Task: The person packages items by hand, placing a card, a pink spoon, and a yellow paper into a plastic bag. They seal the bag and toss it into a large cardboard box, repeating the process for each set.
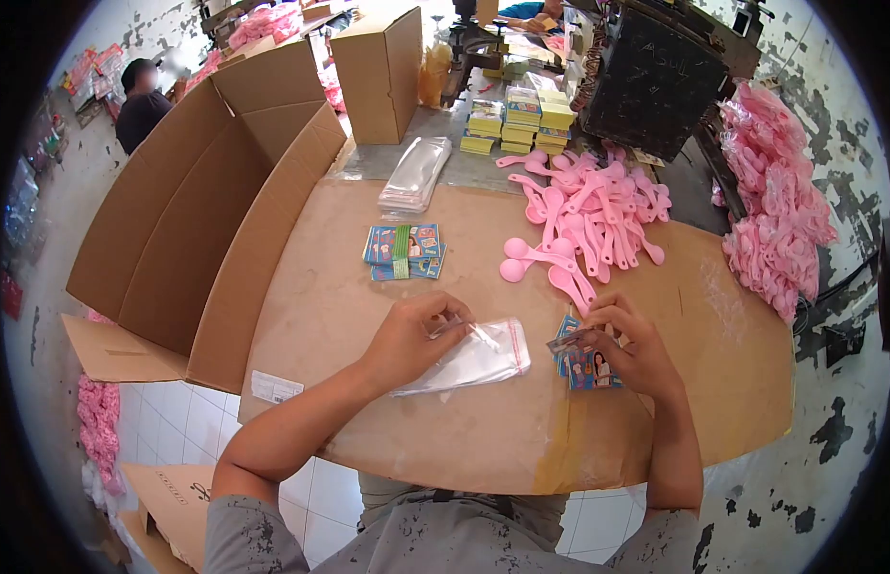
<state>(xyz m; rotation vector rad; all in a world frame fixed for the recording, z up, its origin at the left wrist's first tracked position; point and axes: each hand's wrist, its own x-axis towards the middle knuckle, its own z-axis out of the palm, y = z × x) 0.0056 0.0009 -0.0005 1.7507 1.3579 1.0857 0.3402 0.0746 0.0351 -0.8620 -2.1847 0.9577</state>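
My left hand (418, 335) is closed in a pinch at the upper left of a stack of clear plastic bags (488, 359), gripping the film of a bag. To the right, my right hand (629, 346) holds a small printed card (565, 341) between thumb and fingers, tilted nearly edge-on. Beneath that hand lie loose blue printed cards (589, 371), partly covered by it. Just beyond them a heap of pink plastic scoops (598, 210) spreads over the cardboard table top (445, 450). Banded bundles of blue cards (404, 251) lie farther off, beyond my left hand.
A second stack of clear bags (414, 177) lies at the back. Yellow-edged card stacks (522, 120) stand behind the scoops. A large open cardboard box (263, 230) flanks the table's left side. Bagged pink scoops (775, 201) hang at right, near a dark machine (651, 77). A person (144, 105) is far left.
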